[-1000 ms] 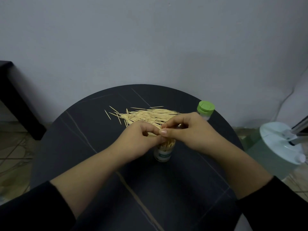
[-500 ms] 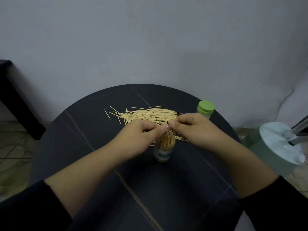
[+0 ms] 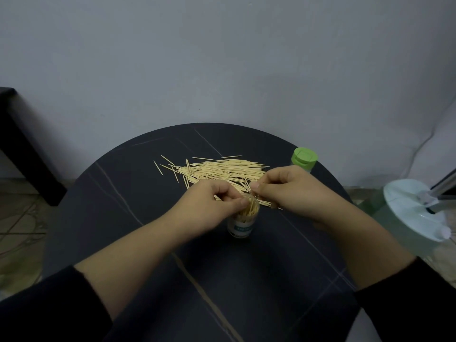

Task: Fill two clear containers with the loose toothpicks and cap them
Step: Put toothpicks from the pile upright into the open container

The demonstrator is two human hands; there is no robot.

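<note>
Both hands, left hand and right hand, are pinching toothpicks together over the open clear container mid-surface. They're doing well to keep sticks upright, feeding tips down; the loose pile is lying toward the far edge, beside the green-capped container.

Plain grey wall; round dark table; tiled floor; dim light.

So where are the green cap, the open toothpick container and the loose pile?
green cap (image 3: 304,156), head view, its flat top
open toothpick container (image 3: 241,227), head view, its labelled wall
loose toothpick pile (image 3: 222,169), head view, its middle
</note>
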